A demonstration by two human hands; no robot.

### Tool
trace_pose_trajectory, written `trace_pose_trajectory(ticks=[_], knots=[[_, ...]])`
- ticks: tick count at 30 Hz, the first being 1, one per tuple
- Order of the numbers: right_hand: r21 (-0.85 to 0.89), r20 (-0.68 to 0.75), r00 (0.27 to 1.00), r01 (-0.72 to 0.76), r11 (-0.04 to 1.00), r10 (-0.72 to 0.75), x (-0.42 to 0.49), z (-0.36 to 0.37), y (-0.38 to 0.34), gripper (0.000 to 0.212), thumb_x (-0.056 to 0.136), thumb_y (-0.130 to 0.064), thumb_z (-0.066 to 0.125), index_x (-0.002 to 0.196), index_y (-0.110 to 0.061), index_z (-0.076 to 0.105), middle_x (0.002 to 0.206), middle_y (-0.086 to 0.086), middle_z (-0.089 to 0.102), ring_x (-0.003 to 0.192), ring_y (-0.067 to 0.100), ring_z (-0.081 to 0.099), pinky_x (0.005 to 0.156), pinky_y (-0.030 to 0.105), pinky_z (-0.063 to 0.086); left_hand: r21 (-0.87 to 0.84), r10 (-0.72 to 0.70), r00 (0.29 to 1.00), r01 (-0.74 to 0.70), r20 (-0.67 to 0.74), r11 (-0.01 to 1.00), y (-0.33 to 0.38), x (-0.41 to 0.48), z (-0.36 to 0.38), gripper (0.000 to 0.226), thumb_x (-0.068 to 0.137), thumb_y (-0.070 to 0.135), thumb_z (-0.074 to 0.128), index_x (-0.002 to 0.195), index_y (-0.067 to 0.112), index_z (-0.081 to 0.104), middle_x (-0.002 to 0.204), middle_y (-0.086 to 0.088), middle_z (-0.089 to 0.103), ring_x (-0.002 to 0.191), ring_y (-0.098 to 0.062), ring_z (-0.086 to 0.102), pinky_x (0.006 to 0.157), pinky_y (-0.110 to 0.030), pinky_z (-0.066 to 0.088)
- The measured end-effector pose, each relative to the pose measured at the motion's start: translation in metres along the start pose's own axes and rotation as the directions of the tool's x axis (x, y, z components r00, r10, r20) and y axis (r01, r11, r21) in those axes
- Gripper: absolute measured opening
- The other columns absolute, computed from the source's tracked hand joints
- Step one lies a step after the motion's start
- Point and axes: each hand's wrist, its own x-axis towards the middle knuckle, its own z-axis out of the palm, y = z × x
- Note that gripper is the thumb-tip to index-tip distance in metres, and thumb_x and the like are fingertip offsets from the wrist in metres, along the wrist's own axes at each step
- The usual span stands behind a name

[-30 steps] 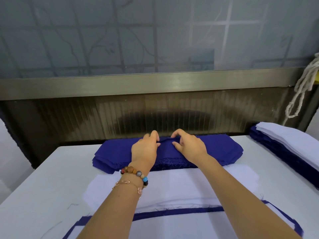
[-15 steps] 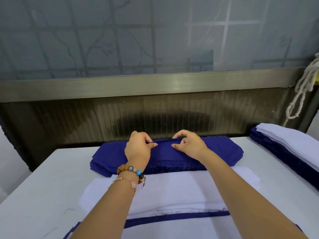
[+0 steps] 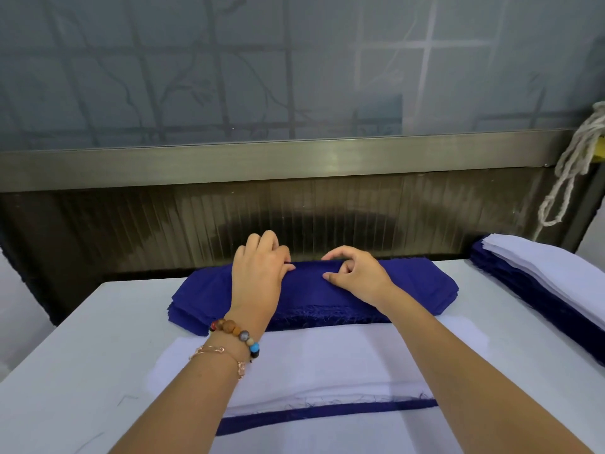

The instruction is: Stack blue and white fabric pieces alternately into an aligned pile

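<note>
Both hands are on the blue stack point(image 3: 412, 283) at the far side of the surface point(image 3: 72, 355). Your left hand point(image 3: 258, 276) has its grip curled over the back edge, and your right hand point(image 3: 357, 273) pinches the top layer. Peel off one piece only, lift it level, and square it on the white-topped pile point(image 3: 327, 362) nearer you.

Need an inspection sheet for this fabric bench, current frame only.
surface: white table, flat, holds all the fabric.
job's things: blue fabric stack at the far edge; white piece flat in front of it, blue strip showing at its near edge; blue-and-white pile at the right.
clutter: nothing seen.
grippers: left hand on the stack, fingers curled over its far edge; right hand pinches the top layer.
cables: nothing seen.
surroundings: frosted window, metal rail, white rope hanging at the right.
</note>
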Motion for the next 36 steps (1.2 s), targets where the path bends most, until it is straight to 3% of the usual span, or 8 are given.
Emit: trace_pose_trajectory(ticks=[6, 9, 13, 17, 22, 27, 30, 36], knots=[[0.04, -0.107, 0.988, -0.11, 0.993, 0.114, 0.002, 0.003, 0.0, 0.015, 0.08, -0.033, 0.077, 0.084, -0.028, 0.063, 0.06, -0.007, 0.056, 0.058, 0.008, 0.052, 0.057, 0.022, 0.047, -0.074, 0.074, 0.993, -0.067, 0.094, 0.995, -0.008, -0.005, -0.007, 0.015, 0.098, 0.039, 0.05, 0.107, 0.03, 0.058, 0.1, 0.012, 0.065, 0.104, -0.008, 0.055, 0.117, -0.036, 0.011], [0.063, -0.145, 0.978, -0.144, 0.988, 0.152, 0.002, 0.005, -0.001, 0.014, 0.076, -0.035, 0.079, 0.075, -0.027, 0.068, 0.071, -0.011, 0.06, 0.069, 0.007, 0.055, 0.058, 0.021, 0.046, -0.082, 0.086, 0.989, -0.076, 0.121, 0.994, -0.015, -0.007, -0.008, 0.015, 0.093, 0.04, 0.057, 0.103, 0.029, 0.058, 0.097, 0.012, 0.065, 0.101, -0.008, 0.057, 0.12, -0.038, 0.007], [0.057, -0.186, 0.965, -0.177, 0.983, 0.184, 0.001, 0.008, -0.003, 0.01, 0.076, -0.035, 0.079, 0.075, -0.027, 0.072, 0.082, -0.013, 0.064, 0.075, 0.005, 0.055, 0.06, 0.018, 0.045, -0.069, 0.099, 0.992, -0.094, 0.08, 0.993, -0.032, -0.005, -0.008, 0.023, 0.087, 0.051, 0.061, 0.082, 0.028, 0.062, 0.079, 0.013, 0.06, 0.085, -0.008, 0.056, 0.114, -0.034, 0.022], [-0.003, -0.24, 0.951, -0.201, 0.98, 0.194, -0.001, 0.012, -0.005, 0.011, 0.081, -0.038, 0.074, 0.083, -0.027, 0.073, 0.083, -0.011, 0.063, 0.071, 0.004, 0.052, 0.056, 0.017, 0.041, -0.09, 0.152, 0.984, -0.143, 0.091, 0.986, -0.047, -0.004, -0.017, 0.041, 0.086, 0.062, 0.053, 0.065, 0.027, 0.058, 0.061, 0.014, 0.052, 0.063, -0.006, 0.051, 0.084, -0.027, 0.043], [-0.046, -0.237, 0.958, -0.176, 0.983, 0.16, -0.004, 0.01, -0.007, 0.016, 0.084, -0.036, 0.071, 0.096, -0.025, 0.073, 0.083, -0.009, 0.064, 0.07, 0.005, 0.052, 0.055, 0.015, 0.038, -0.2, 0.061, 0.985, -0.028, 0.161, 0.979, -0.079, -0.006, -0.028, 0.016, 0.085, 0.043, 0.068, 0.095, 0.03, 0.066, 0.09, 0.012, 0.064, 0.086, -0.01, 0.059, 0.087, -0.036, 0.049], [-0.068, -0.295, 0.94, -0.198, 0.978, 0.169, -0.008, 0.011, -0.009, 0.016, 0.08, -0.034, 0.076, 0.089, -0.027, 0.064, 0.082, -0.01, 0.058, 0.072, 0.006, 0.053, 0.054, 0.014, 0.036, -0.191, -0.15, 0.97, 0.187, 0.191, 0.964, -0.107, -0.016, -0.032, 0.011, 0.082, 0.039, 0.073, 0.087, 0.034, 0.064, 0.083, 0.015, 0.061, 0.081, -0.01, 0.056, 0.079, -0.038, 0.051], [-0.057, -0.322, 0.928, -0.219, 0.974, 0.189, -0.009, 0.013, -0.011, 0.016, 0.08, -0.033, 0.075, 0.077, -0.026, 0.062, 0.088, -0.007, 0.063, 0.074, 0.007, 0.055, 0.054, 0.014, 0.036, -0.314, -0.258, 0.933, 0.33, 0.25, 0.89, -0.12, -0.023, -0.029, 0.018, 0.08, 0.024, 0.077, 0.08, 0.032, 0.061, 0.082, 0.011, 0.063, 0.081, -0.011, 0.058, 0.065, -0.024, 0.045], [-0.038, -0.384, 0.898, -0.247, 0.968, 0.214, -0.01, 0.017, -0.015, 0.015, 0.079, -0.033, 0.077, 0.074, -0.024, 0.066, 0.108, -0.001, 0.062, 0.081, 0.012, 0.053, 0.066, 0.022, 0.042, -0.35, -0.28, 0.93, 0.351, 0.237, 0.869, -0.123, -0.028, -0.023, 0.016, 0.081, 0.016, 0.077, 0.073, 0.023, 0.064, 0.078, 0.004, 0.064, 0.082, -0.017, 0.06, 0.068, -0.026, 0.042]])
